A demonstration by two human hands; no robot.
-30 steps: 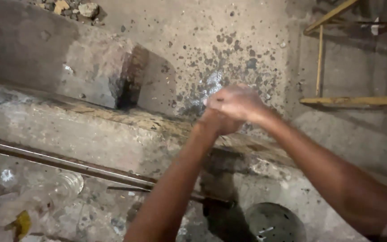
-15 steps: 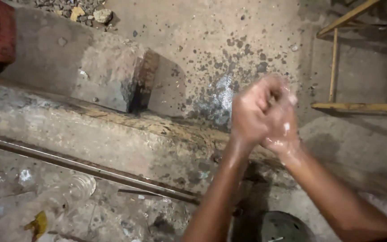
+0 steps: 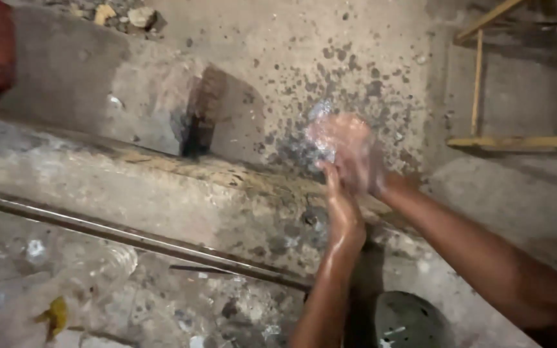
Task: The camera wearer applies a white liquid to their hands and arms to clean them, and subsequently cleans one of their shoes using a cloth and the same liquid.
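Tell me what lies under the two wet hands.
Beneath the left hand and the blurred right hand runs a concrete ledge with a metal pipe lower down. The forearms cover part of the ledge and of a round dark object.

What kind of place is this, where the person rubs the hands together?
Probably a rough outdoor washing spot or yard. The wet hands rub together above a bare concrete ledge, a splashed concrete floor lies behind it, and a metal pipe runs along the ledge.
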